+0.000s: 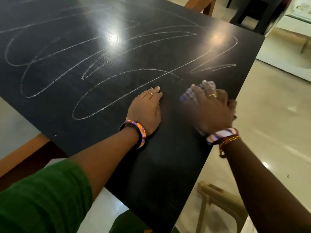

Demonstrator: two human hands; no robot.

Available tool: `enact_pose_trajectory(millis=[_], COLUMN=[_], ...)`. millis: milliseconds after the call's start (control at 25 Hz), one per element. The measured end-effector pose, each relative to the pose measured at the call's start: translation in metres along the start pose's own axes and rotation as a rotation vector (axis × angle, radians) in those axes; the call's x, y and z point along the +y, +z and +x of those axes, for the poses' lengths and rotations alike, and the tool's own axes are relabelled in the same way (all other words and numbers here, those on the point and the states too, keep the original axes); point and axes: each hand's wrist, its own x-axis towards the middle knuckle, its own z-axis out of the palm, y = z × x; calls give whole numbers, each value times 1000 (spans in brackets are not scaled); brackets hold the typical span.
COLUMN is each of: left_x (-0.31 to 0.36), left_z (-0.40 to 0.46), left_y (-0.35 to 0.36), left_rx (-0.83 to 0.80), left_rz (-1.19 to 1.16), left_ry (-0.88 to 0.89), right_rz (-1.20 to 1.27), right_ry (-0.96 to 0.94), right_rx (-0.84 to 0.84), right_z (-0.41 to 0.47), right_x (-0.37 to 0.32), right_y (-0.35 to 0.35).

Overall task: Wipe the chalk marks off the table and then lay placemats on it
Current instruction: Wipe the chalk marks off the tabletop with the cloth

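chair (217,204) beside chalk-marked table (159,174)

There is one big dark flat table (104,52) with wooden legs. On it there is one long tangle of looping white chalk lines (94,64); the loops run into each other, so they are hard to count apart. There are two hands: one left hand (145,110) and one right hand (213,108). There is one pale crumpled cloth (195,93) under the right hand. Each hand has one thin gold ring, so two rings. Each wrist has one wide striped bangle, so two bangles. The right wrist also has one red and yellow thread band (227,143). There is one green sleeve (42,195). One tan plastic chair (217,204) stands below the table edge.
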Motion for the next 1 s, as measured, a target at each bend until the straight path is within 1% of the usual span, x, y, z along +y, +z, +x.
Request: enact_pose_trajectory(millis=[120, 160, 200, 240, 280, 360, 400, 440, 480, 520, 600, 640, 680, 720, 800, 880, 920, 960, 1000], left_x=[10, 15, 18, 19, 19, 15, 15, 14, 14, 14, 14, 14, 13, 13, 13, 13, 13, 13, 13], left_z=[13, 19, 25, 29, 31, 32, 31, 31, 32, 33, 34, 34, 33, 33, 34, 34, 33, 33, 32], left_y=[1, 1, 0, 0, 1, 3, 3, 4, 5, 6, 6, 6, 6, 6, 8, 8, 8, 8, 7], left_rx=[78, 113, 132, 125, 115, 152, 162, 154, 145, 136, 108, 94, 87, 78, 75, 91, 93, 91, 94], left_rz=[90, 125, 142, 148, 149, 133, 110, 74, 39, 13, -11, -15, -19, -24, -26, -17, -15, -14, -18], left_ry=[-3, 1, 4, -4, -13, 7, 28, 51, 75, 88, 81, 71, 60, 48, 42, 57, 60, 58, 55], right_rz=[43, 69, 84, 80, 67, 40, 22, 11, 5, 11, 26, 45, 66, 77, 73, 56, 39, 27, 19], right_ry=[275, 332, 353, 333, 268, 92, 27, 3, 27, 93, 287, 354, 379, 355, 190, 1, -57, -73, -37], right_rx=[-42, -45, -53, -53, -57, -50, -29, 1, 28, 33, 2, -10, -21, -32, -56, -62, -53, -29, -8], right_z=[63, 87, 105, 116, 118, 97, 79, 63, 53, 54, 80, 98, 114, 124, 124, 95, 75, 58, 48], right_x=[43, 50, 49, 42, 30, 8, 3, 5, 13, 24, 49, 56, 55, 46, 14, -12, -17, -13, -2], right_y=[-5, -8, -9, -8, -6, 0, 4, 6, 8, 6, -1, -4, -6, -7, -6, -1, 1, 3, 4])
